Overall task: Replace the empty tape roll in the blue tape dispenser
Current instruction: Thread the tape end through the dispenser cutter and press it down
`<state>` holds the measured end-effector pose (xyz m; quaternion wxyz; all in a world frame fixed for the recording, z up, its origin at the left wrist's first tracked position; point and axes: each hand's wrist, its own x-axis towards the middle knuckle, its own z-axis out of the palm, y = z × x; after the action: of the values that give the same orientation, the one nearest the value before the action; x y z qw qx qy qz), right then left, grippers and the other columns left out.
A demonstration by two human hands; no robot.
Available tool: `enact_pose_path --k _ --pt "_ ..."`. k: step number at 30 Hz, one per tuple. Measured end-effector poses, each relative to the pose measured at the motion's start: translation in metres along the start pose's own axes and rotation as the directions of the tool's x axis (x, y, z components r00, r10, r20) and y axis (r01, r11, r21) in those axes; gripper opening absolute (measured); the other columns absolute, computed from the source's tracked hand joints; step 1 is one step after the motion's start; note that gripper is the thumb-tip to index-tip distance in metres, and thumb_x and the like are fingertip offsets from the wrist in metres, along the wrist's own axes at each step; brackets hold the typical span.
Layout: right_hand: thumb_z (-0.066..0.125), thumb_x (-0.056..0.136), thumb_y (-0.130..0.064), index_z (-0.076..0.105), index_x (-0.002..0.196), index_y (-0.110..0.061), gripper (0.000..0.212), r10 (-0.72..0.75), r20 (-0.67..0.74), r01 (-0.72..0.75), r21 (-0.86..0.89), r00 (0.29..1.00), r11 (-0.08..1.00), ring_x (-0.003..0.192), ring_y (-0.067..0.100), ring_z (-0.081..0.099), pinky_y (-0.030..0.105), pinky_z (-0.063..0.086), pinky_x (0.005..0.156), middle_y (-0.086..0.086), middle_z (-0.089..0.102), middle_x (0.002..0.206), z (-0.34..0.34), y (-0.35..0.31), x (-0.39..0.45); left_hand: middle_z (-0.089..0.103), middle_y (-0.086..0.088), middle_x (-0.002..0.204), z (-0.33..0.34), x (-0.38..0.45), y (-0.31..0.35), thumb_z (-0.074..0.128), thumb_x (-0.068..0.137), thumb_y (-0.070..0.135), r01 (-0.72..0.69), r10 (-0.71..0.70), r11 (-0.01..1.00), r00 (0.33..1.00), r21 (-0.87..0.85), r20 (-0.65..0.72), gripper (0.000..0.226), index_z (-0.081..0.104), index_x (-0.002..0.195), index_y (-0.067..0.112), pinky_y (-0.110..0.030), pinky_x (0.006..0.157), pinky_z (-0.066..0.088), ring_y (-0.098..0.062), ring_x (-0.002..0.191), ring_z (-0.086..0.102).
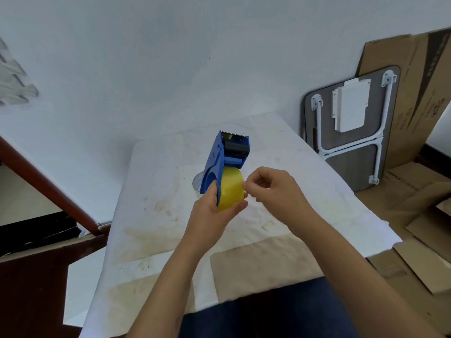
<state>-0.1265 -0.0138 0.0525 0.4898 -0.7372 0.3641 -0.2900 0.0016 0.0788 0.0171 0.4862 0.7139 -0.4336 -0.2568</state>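
The blue tape dispenser (pixel 219 157) is held above the table, its toothed cutter pointing away from me. A yellow tape roll (pixel 231 187) sits in its round holder. My left hand (pixel 214 213) grips the dispenser from below and around the roll. My right hand (pixel 271 189) is at the roll's right side, thumb and forefinger pinched together at the tape's surface. Whether a tape end is between those fingers is not visible. A clear round object (pixel 197 182), possibly the empty roll, lies on the table behind the dispenser, mostly hidden.
The table is covered with stained white paper (pixel 158 203). A folded small table (pixel 351 128) leans on the wall at the right, with flattened cardboard (pixel 415 191) behind and around it. A dark wooden frame (pixel 48 181) runs along the left.
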Motion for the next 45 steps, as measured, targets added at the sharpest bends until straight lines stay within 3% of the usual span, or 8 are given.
enact_pose_path --k 4,9,18,23,28,33,39,45 --pt "0.061 0.088 -0.014 0.067 0.081 -0.005 0.013 0.193 0.070 -0.204 0.456 0.979 0.867 0.070 0.010 0.059 0.023 0.051 0.066 -0.001 0.064 0.076 -0.006 -0.002 -0.001 0.075 0.028 0.099 0.000 -0.004 -0.001 0.077 0.086 0.033 -0.009 0.011 1.000 0.996 -0.018 0.085 0.046 0.055 0.127 0.034 -0.015 0.081 0.055 0.006 0.094 0.070" --pt "0.059 0.089 -0.003 0.062 0.082 0.004 0.010 0.025 -0.119 0.023 0.388 0.993 0.921 0.070 0.009 0.067 0.022 0.056 0.068 0.004 0.073 0.091 -0.001 0.002 -0.004 0.078 0.009 0.109 -0.001 -0.005 0.000 0.076 0.088 0.024 0.029 -0.006 0.991 0.984 -0.128 0.176 0.045 0.057 0.129 0.029 -0.036 0.095 0.059 -0.012 0.105 0.074" --pt "0.071 0.081 -0.007 0.060 0.103 -0.013 0.025 -0.108 -0.019 0.110 0.206 0.994 0.972 0.085 0.012 0.068 0.025 0.058 0.077 0.001 0.069 0.093 -0.002 0.000 -0.001 0.080 0.009 0.105 -0.004 -0.003 0.006 0.074 0.090 0.020 0.043 -0.003 0.974 0.984 -0.221 0.179 0.040 0.062 0.128 0.023 -0.016 0.078 0.056 -0.006 0.099 0.075" --pt "0.065 0.081 0.002 0.068 0.097 -0.016 0.024 -0.284 -0.024 0.270 -0.247 0.959 0.931 0.081 0.010 0.061 0.014 0.050 0.075 -0.001 0.064 0.091 -0.002 -0.007 0.006 0.080 0.008 0.102 -0.001 -0.003 0.009 0.075 0.090 0.019 0.051 -0.010 0.979 0.979 -0.196 0.205 0.036 0.063 0.123 0.021 -0.020 0.080 0.058 -0.008 0.098 0.075" --pt "0.066 0.088 -0.013 0.073 0.096 -0.013 0.010 -0.338 -0.033 0.292 -0.429 0.941 0.855 0.077 0.008 0.054 0.008 0.040 0.067 -0.003 0.056 0.089 -0.007 -0.010 0.015 0.080 0.007 0.104 0.001 -0.003 0.015 0.075 0.089 0.022 0.067 -0.013 0.971 0.972 -0.227 0.233 0.038 0.060 0.125 0.020 -0.024 0.084 0.058 -0.011 0.101 0.075" --pt "0.066 0.089 -0.022 0.071 0.088 -0.016 0.008 -0.354 -0.056 0.288 -0.470 0.933 0.834 0.074 0.006 0.048 0.014 0.037 0.063 -0.007 0.047 0.090 -0.011 -0.003 0.017 0.081 0.007 0.102 0.002 -0.004 0.017 0.072 0.090 0.023 0.083 -0.012 0.958 0.968 -0.273 0.250 0.037 0.059 0.124 0.022 -0.027 0.089 0.055 -0.012 0.102 0.075" --pt "0.066 0.089 -0.025 0.063 0.079 -0.013 0.016 -0.409 -0.128 0.315 -0.449 0.903 0.836 0.114 0.009 0.044 0.010 0.030 0.084 -0.001 0.050 0.124 -0.011 0.006 0.017 0.081 -0.001 0.105 0.000 -0.004 0.016 0.069 0.092 0.019 0.080 0.006 0.933 0.972 -0.352 0.237 0.037 0.059 0.128 0.017 -0.036 0.097 0.055 -0.018 0.103 0.075" --pt "0.068 0.088 -0.019 0.062 0.073 -0.013 0.016 -0.375 -0.094 0.322 -0.348 0.922 0.880 0.106 0.010 0.056 0.028 0.050 0.093 -0.001 0.052 0.129 -0.024 0.000 0.020 0.081 0.001 0.100 0.000 -0.004 0.015 0.071 0.079 0.031 0.104 0.014 0.902 0.963 -0.418 0.269 0.054 0.059 0.127 0.012 -0.028 0.085 0.058 -0.017 0.092 0.077"
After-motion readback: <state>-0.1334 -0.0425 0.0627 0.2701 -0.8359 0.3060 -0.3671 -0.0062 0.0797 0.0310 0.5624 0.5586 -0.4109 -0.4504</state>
